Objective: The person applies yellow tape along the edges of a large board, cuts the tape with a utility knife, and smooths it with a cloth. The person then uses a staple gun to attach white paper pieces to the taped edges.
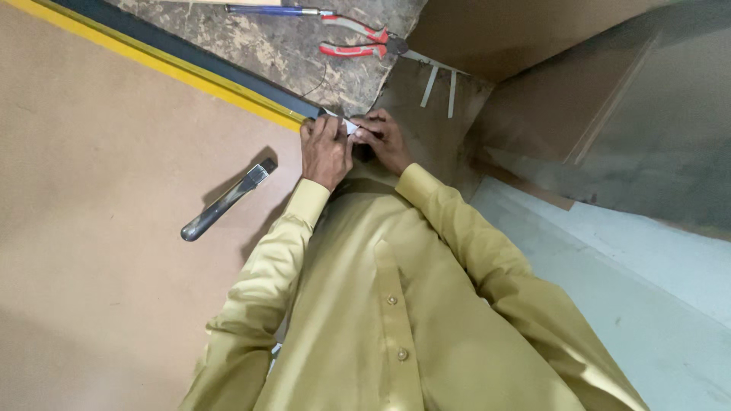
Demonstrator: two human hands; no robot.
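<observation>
Hands together at strip end: left hand (326, 149) and right hand (387, 139) curled, pinching small white piece (352, 127).

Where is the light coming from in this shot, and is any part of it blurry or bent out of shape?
Head view: the metal tool on the brown board casts a dark shadow up and to the right, so light seems to come from lower left. The left hand and right hand look sharp; the grey panel is hazy. The wide lens bends the edges.

A glossy metal chisel (226, 199) lies on the smooth matt fibreboard sheet (91, 190), near red plastic-handled pliers (358, 39).
</observation>
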